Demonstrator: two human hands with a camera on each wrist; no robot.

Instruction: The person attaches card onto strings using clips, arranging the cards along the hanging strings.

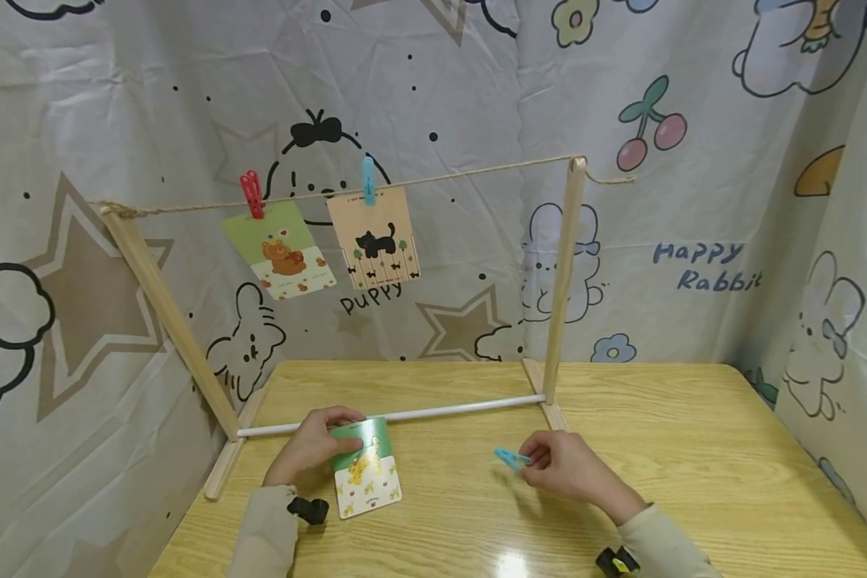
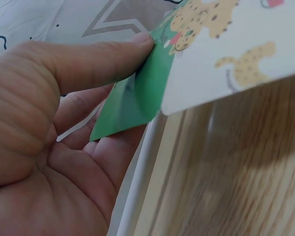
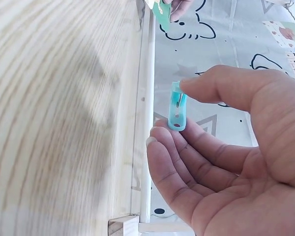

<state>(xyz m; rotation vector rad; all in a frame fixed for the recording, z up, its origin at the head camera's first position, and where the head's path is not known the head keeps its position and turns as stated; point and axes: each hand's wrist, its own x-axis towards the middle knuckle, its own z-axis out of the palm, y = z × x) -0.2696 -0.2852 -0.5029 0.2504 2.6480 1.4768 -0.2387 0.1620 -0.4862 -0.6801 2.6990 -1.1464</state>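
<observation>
From my head, my left hand (image 1: 309,449), left of the lower centre, pinches a green-and-white card (image 1: 367,488) by its upper left edge, while my right hand (image 1: 567,468), lower right of centre, pinches a light blue clothespin (image 1: 509,459) over the table (image 1: 694,482). Behind my left hand, which hides part of it, a white rod (image 1: 470,407) runs between two wooden posts (image 1: 566,281). Across the upper half a cord (image 1: 477,171) carries a bear card (image 1: 278,265) under a red clothespin (image 1: 251,195) and a cat card (image 1: 374,233) under another blue one; a patterned curtain (image 1: 462,96) fills the background. In the left wrist view, my thumb covers some of the card's green part at upper centre. In the right wrist view, the clothespin sits mid-frame between thumb and fingers, the rod running top to bottom just left of it.
</observation>
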